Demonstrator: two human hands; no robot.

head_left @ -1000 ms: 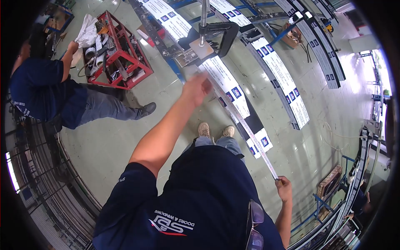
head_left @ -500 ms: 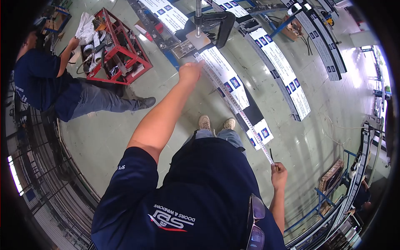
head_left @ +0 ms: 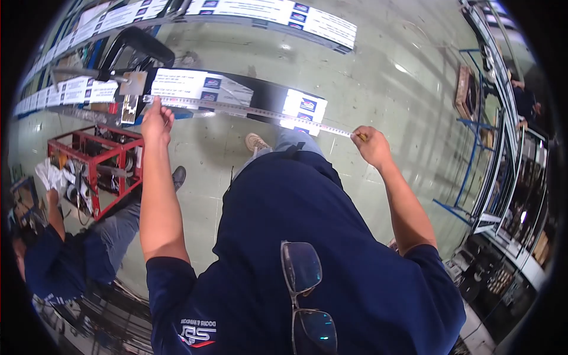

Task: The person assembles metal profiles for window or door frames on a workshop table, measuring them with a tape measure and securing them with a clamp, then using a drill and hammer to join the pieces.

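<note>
Our right hand (head_left: 371, 146), at two o'clock, grasps the tape measure (head_left: 260, 111) along the profile (head_left: 268, 90) at twelve; whether our left hand (head_left: 157, 121), at ten, pinches, we cannot tell. Seemingly we measure; next move calls for straight tape.

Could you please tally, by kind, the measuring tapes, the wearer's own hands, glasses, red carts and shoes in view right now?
Pale, flat measuring tape: 1
Wearer's bare hands, left hand and right hand: 2
Tinted, thin-framed glasses: 1
Red metal-framed cart: 1
Beige shoe and dark grey shoe: 2
Total: 7
</note>
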